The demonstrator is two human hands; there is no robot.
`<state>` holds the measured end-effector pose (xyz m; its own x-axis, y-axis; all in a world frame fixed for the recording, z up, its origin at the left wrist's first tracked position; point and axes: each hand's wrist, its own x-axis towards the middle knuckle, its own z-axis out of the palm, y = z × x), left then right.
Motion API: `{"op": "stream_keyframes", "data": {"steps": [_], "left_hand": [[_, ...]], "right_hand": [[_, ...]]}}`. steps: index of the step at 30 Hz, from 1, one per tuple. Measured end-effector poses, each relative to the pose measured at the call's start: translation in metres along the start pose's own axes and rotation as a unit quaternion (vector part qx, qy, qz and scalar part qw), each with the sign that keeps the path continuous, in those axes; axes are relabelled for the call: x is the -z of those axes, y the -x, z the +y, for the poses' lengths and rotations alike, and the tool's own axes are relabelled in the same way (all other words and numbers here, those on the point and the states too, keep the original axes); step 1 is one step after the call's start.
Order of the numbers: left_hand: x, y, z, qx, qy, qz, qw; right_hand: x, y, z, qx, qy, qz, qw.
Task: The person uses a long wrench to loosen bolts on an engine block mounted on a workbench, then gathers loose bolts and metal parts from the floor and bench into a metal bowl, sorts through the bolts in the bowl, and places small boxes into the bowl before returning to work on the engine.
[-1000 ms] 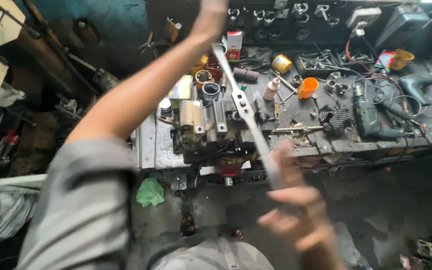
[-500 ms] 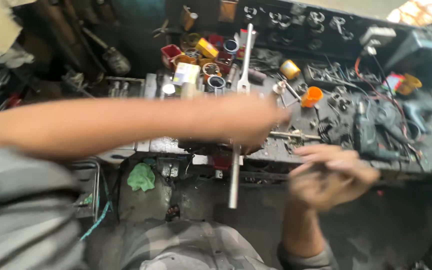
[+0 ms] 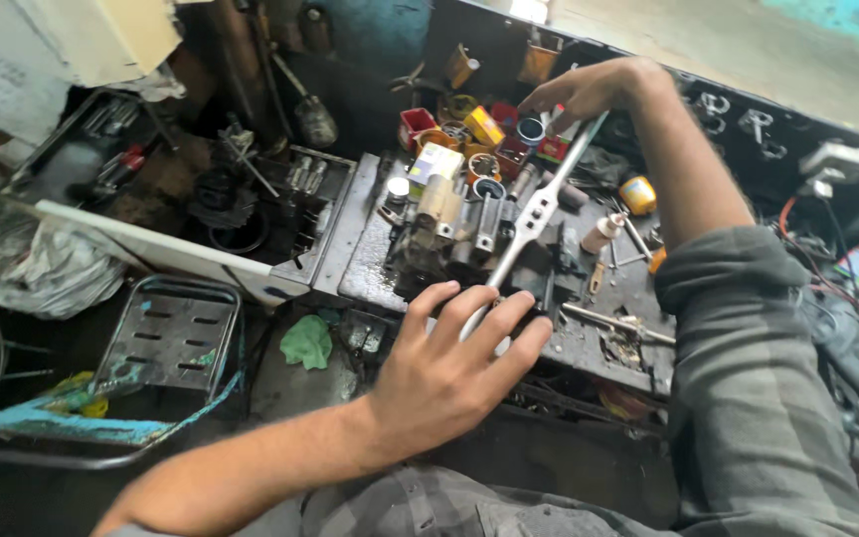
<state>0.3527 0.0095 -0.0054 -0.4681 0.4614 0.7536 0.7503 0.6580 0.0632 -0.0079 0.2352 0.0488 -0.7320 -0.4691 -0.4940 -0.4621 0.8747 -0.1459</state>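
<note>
I look down on a dark, oily workbench (image 3: pixel 589 343) crowded with metal parts, running across the middle of the frame, with a black tool wall along the upper right. A long silver tap wrench (image 3: pixel 534 214) stands over the centre of the bench, slanting from the upper right down to the lower middle. My left hand (image 3: pixel 454 373), coming in from the lower left, lies on the wrench's lower handle with its fingers spread and only loosely curled over the bar. My right hand (image 3: pixel 589 91), near the top centre, has its fingers closed around the upper handle end; its grey sleeve fills the right side of the frame. Under the wrench's middle sits a grey metal engine block (image 3: pixel 449 234), clamped or resting on the bench, I cannot tell which. Just behind it, small red and yellow boxes (image 3: pixel 454 124) cluster near my right hand. A green rag (image 3: pixel 307 341) lies below the bench edge, left of my left hand, and a metal stool (image 3: pixel 166 338) stands at the lower left.
</note>
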Motion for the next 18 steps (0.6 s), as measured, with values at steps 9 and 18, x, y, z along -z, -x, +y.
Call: {"op": "stream_keyframes", "data": {"steps": [9, 18], "left_hand": [[0.028, 0.001, -0.04, 0.053, 0.01, 0.084, 0.995], [-0.017, -0.059, -0.208, 0.128, 0.112, 0.174, 0.97]], "right_hand": [[-0.01, 0.003, -0.007, 0.148, -0.373, -0.119, 0.908], [-0.149, 0.165, 0.016, 0.435, -0.644, 0.201, 0.596]]}}
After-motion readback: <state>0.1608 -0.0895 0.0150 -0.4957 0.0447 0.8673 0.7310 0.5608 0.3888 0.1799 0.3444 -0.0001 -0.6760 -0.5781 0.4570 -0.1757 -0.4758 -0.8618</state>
